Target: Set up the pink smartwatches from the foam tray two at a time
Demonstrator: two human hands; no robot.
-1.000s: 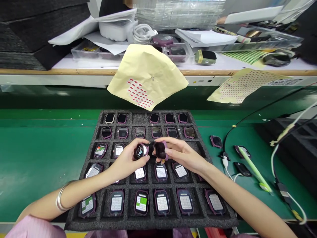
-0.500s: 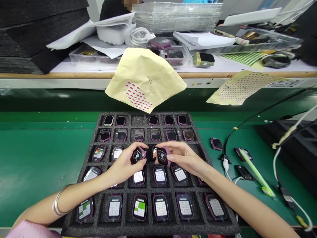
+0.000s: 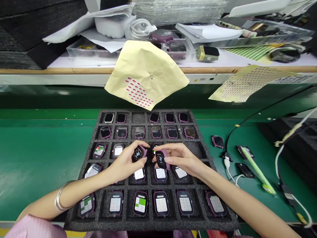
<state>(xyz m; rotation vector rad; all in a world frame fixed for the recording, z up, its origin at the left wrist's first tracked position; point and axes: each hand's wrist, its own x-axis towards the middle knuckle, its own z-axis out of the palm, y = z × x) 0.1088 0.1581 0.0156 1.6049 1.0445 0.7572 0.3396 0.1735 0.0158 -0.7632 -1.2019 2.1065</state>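
My left hand [image 3: 132, 156] grips a purple smartwatch body [image 3: 139, 153] by its edges, thumb below and fingers above. In my right hand [image 3: 178, 158] is a second purple smartwatch body [image 3: 161, 159], pinched at its side and tilted. Both screens are lit with a dark clock face. The two watches hang side by side over the middle of a black foam tray [image 3: 126, 201]. Watch bodies lie in most of its cells. Nearer ones, such as one watch [image 3: 140, 204], show white or green grids; the far rows have dark screens.
To the right lie a loose watch [image 3: 218, 141], a light green stick tool [image 3: 257, 169] and cables [image 3: 227, 162] on the green mat. Yellow sticker sheets [image 3: 148, 69] hang from the shelf edge [image 3: 81, 70]. Papers, a coiled white cable [image 3: 140, 29] and plastic trays crowd the shelf.
The watch in my right hand has turned and tilted a little more. My left hand keeps its watch nearly still. The whole view has shifted slightly.
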